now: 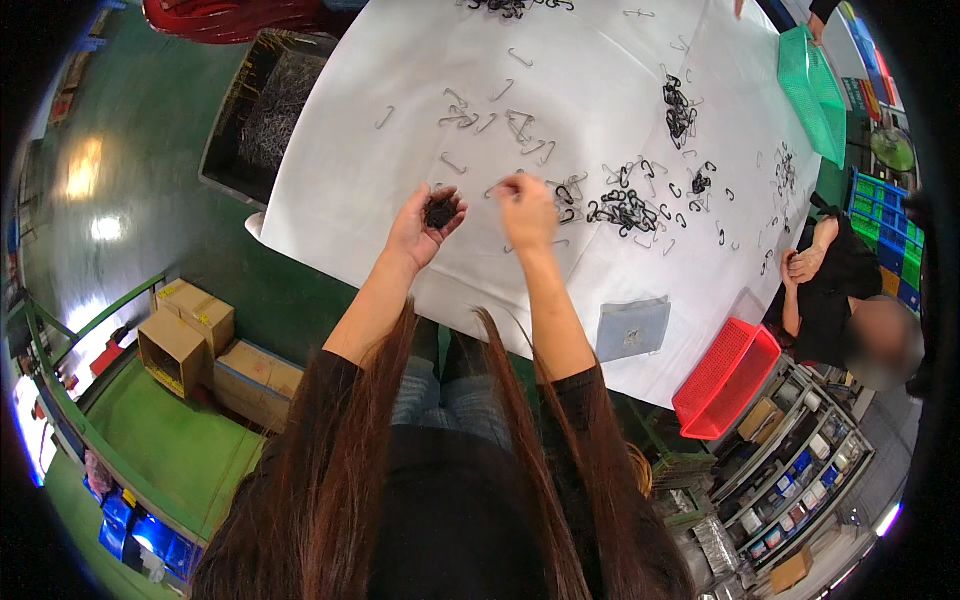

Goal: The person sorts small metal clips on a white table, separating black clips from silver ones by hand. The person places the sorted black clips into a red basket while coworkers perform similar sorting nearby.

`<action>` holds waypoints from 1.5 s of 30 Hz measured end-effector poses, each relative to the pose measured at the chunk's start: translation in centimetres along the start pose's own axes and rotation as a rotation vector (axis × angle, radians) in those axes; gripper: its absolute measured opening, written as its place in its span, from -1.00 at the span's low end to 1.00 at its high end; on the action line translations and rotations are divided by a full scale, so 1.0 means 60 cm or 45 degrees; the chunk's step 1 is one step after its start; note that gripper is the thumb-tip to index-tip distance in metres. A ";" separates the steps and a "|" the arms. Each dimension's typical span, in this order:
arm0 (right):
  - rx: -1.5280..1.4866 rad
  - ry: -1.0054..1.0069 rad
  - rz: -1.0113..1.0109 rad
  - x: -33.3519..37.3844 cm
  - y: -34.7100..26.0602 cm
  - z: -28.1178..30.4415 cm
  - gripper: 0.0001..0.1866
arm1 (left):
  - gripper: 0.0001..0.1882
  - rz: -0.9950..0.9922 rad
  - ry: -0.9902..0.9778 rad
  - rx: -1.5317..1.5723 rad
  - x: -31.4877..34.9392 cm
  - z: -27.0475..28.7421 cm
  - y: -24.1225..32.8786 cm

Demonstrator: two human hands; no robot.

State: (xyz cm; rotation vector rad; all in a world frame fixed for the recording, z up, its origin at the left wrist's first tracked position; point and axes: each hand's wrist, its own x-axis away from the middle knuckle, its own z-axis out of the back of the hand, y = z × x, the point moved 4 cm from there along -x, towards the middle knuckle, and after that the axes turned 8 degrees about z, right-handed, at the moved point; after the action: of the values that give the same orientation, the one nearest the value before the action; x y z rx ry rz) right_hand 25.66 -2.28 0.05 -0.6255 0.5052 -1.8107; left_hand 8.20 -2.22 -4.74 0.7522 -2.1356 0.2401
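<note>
My left hand [408, 232] is palm up over the white table [345, 190], its fingers curled round a clump of small black pieces [439, 212]. To its right hovers my right hand [528, 215], fingers bent and smeared by motion; whether it holds anything cannot be made out. Beyond both hands lie thin bare wire hooks [520, 126], scattered singly and in loose groups. Just right of my right hand, a pile of hooks with black covering [625, 211] spreads over the cloth. Another dark heap of hooks [678, 110] lies farther off.
A blue-grey flat packet [633, 329] lies by the near edge, with a red basket [722, 385] to its right. Another person's hands [806, 262] are at the right edge; a hand touches the green basket [812, 95]. A black crate of wire pieces [285, 105] stands at left.
</note>
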 end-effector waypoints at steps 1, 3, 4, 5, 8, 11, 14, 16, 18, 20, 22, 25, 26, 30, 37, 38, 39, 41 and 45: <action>0.133 0.184 -0.154 0.001 0.019 0.018 -0.78 | -0.60 0.028 0.025 -0.011 0.001 0.003 0.000; 0.251 0.236 -0.392 -0.003 0.049 0.027 -0.78 | -0.61 0.040 -0.022 -0.058 0.004 0.002 0.000; 0.337 0.272 -0.531 -0.003 0.061 0.029 -0.78 | -0.61 0.060 0.016 -0.067 0.005 0.004 -0.004; 0.317 0.239 -0.499 -0.010 0.063 0.023 -0.78 | -0.61 0.056 -0.002 -0.092 0.006 0.002 -0.006; 0.243 0.137 -0.474 -0.026 0.066 0.012 -0.77 | -0.63 0.067 0.033 -0.142 0.011 -0.004 -0.014; 0.008 0.093 -0.479 -0.028 0.070 0.022 -0.77 | -0.63 0.080 0.016 -0.195 0.015 -0.014 -0.013; -0.319 0.182 -0.443 -0.009 0.075 0.041 -0.77 | -0.63 0.103 -0.033 -0.209 0.016 -0.021 -0.016; -0.674 0.160 -0.400 0.009 0.074 0.035 -0.78 | -0.61 0.113 -0.068 -0.242 0.008 -0.026 -0.021; -0.663 0.051 -0.305 0.030 0.062 0.012 -0.75 | -0.60 0.150 -0.106 -0.232 -0.003 -0.029 -0.033; -0.271 0.086 -0.363 0.062 0.061 0.000 -0.72 | -0.60 0.155 -0.102 -0.225 -0.012 -0.025 -0.039; 0.191 0.097 -0.351 0.076 0.053 -0.017 -0.75 | -0.59 0.129 -0.053 -0.230 -0.018 -0.015 -0.038; 0.437 0.106 -0.288 0.084 0.033 -0.040 -0.78 | -0.60 0.089 0.049 -0.304 -0.018 0.002 -0.028; 0.307 0.118 -0.259 0.085 0.026 -0.045 -0.79 | -0.60 0.073 0.069 -0.332 -0.017 0.006 -0.025; -0.479 -0.186 -0.183 0.078 0.012 -0.052 -0.78 | -0.62 0.059 0.087 -0.304 -0.014 0.002 -0.023; 0.273 0.587 -0.348 0.081 0.055 0.043 -0.65 | -0.65 0.135 -0.140 -0.097 -0.021 -0.032 -0.028; 0.210 0.438 -0.256 0.081 0.050 0.032 -0.65 | -0.65 0.131 -0.151 -0.058 -0.020 -0.034 -0.025; 0.155 0.330 -0.207 0.086 0.042 0.019 -0.65 | -0.65 0.122 -0.135 -0.019 -0.020 -0.034 -0.022; 0.081 0.240 -0.194 0.090 0.038 0.011 -0.67 | -0.66 0.100 -0.127 0.034 -0.016 -0.032 -0.016; 0.106 0.358 -0.297 0.062 0.076 0.046 -0.77 | -0.67 0.046 -0.104 0.057 -0.004 -0.022 0.007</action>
State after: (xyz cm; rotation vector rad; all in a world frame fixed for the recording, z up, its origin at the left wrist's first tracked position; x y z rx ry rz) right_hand 29.76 -7.33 0.02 -0.3861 0.5586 -2.1453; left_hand 8.96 -1.24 -4.08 0.7615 -2.2288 0.2819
